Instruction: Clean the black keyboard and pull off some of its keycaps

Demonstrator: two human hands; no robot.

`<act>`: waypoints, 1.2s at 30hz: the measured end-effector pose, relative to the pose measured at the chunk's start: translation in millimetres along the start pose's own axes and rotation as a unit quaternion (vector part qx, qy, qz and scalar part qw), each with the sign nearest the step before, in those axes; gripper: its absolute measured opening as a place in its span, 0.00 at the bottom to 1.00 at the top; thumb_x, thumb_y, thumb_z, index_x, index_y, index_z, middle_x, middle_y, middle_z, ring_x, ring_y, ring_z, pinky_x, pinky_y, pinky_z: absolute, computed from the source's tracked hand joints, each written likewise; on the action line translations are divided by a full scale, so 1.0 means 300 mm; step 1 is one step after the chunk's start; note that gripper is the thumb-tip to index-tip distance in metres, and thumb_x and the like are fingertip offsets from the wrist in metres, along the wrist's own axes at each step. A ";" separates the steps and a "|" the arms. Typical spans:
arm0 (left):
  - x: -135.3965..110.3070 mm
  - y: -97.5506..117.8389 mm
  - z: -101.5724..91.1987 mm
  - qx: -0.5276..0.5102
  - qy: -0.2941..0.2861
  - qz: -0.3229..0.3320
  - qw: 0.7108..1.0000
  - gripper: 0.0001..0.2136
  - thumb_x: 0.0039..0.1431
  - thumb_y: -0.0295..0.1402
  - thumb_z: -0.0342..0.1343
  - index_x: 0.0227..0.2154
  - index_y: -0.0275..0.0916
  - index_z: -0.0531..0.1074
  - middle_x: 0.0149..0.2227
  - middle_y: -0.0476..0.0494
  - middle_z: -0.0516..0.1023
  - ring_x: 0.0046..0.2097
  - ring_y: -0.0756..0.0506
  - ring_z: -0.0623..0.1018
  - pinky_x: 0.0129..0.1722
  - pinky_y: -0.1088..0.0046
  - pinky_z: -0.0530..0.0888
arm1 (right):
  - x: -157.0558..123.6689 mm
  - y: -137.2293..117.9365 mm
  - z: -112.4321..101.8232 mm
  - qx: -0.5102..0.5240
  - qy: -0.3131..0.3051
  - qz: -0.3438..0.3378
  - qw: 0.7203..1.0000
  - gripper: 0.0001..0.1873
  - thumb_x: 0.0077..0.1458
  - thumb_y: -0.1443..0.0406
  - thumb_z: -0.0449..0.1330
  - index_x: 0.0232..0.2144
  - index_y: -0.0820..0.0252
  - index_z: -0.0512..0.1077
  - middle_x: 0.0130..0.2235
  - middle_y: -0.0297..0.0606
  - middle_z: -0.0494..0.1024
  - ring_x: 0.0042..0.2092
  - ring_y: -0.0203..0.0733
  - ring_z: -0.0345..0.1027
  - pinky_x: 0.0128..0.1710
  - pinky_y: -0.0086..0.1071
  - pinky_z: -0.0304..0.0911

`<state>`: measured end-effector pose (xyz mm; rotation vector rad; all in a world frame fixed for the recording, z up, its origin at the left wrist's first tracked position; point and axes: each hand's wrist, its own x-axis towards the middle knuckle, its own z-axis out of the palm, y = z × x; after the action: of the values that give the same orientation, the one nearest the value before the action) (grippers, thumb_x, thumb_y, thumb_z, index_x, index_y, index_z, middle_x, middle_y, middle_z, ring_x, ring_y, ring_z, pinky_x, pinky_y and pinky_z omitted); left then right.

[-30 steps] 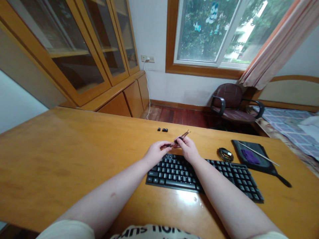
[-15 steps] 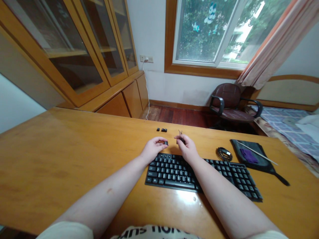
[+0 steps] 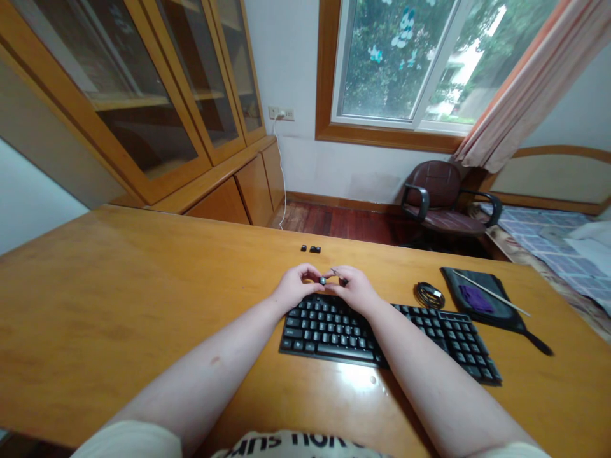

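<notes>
Above the top edge of a black keyboard (image 3: 334,334), my two hands meet at the fingertips. My left hand (image 3: 296,286) pinches a small black keycap (image 3: 323,280) between thumb and fingers. From the other side, the thumb and forefinger of my right hand (image 3: 353,287) reach the same keycap. A small dark tool with thin metal prongs (image 3: 335,272) is also tucked in my right hand; its exact kind is hard to make out. Beyond my hands, several loose black keycaps (image 3: 315,249) lie near the desk's far edge.
A coiled black cable (image 3: 429,295) rests right of my hands. Beside it, a dark pouch (image 3: 501,286) carries a purple cloth (image 3: 476,298) and a pale thin stick (image 3: 491,292). The wooden desk (image 3: 143,305) extends left. An office chair (image 3: 442,197) stands beyond it.
My right hand has moved left and lowered its fingers to the keycap in my left hand. The pronged tool, upright before, now tilts to the left. The keycap has shifted slightly right.
</notes>
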<state>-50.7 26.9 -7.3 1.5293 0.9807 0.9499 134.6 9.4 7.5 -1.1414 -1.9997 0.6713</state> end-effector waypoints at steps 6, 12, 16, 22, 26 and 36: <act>0.023 -0.028 -0.010 -0.012 0.035 0.017 0.999 0.12 0.52 0.40 0.54 0.33 0.35 0.71 0.33 0.43 0.77 0.35 0.48 0.75 0.40 0.69 0.71 | -0.003 -0.019 -0.003 -0.019 0.091 0.041 0.995 0.10 0.49 0.61 0.59 0.35 0.56 0.75 0.30 0.37 0.75 0.31 0.40 0.66 0.35 0.34 0.62; 0.073 -0.073 -0.025 -0.096 0.139 -0.059 0.984 0.18 0.50 0.47 0.51 0.28 0.33 0.69 0.24 0.47 0.72 0.24 0.52 0.70 0.26 0.75 0.66 | 0.132 -0.120 -0.095 -0.035 0.129 0.041 0.990 0.11 0.46 0.60 0.61 0.34 0.55 0.75 0.32 0.36 0.76 0.33 0.40 0.67 0.37 0.34 0.61; 0.082 -0.082 -0.033 -0.095 0.155 -0.064 0.981 0.15 0.48 0.44 0.53 0.27 0.34 0.69 0.23 0.49 0.70 0.22 0.54 0.67 0.23 0.77 0.63 | 0.273 -0.030 -0.098 -0.028 0.115 0.137 0.983 0.09 0.44 0.64 0.62 0.31 0.58 0.75 0.30 0.35 0.76 0.32 0.39 0.68 0.35 0.33 0.62; 0.075 -0.080 -0.038 -0.074 0.159 -0.075 0.982 0.13 0.48 0.42 0.52 0.26 0.35 0.70 0.23 0.49 0.70 0.22 0.54 0.68 0.23 0.77 0.63 | 0.307 0.204 0.004 -0.100 0.103 0.180 0.973 0.09 0.45 0.66 0.61 0.33 0.61 0.75 0.36 0.41 0.77 0.38 0.42 0.69 0.40 0.34 0.61; 0.077 -0.084 -0.036 -0.074 0.163 -0.077 0.981 0.12 0.48 0.41 0.52 0.27 0.35 0.70 0.23 0.49 0.70 0.22 0.53 0.68 0.23 0.77 0.64 | 0.280 0.250 0.025 -0.113 0.064 0.196 0.972 0.10 0.44 0.64 0.63 0.32 0.60 0.76 0.35 0.42 0.78 0.36 0.42 0.70 0.38 0.34 0.62; 0.069 -0.067 -0.032 -0.069 0.170 -0.083 0.980 0.11 0.49 0.39 0.52 0.30 0.36 0.69 0.24 0.50 0.70 0.23 0.53 0.68 0.25 0.77 0.63 | 0.286 0.257 0.041 -0.131 0.006 0.205 0.970 0.10 0.45 0.64 0.62 0.33 0.58 0.76 0.33 0.39 0.78 0.34 0.40 0.70 0.34 0.31 0.62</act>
<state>-54.5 52.0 -23.8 1.1712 1.2353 1.1565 134.0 119.9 -27.3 -1.7420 -1.8946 0.6087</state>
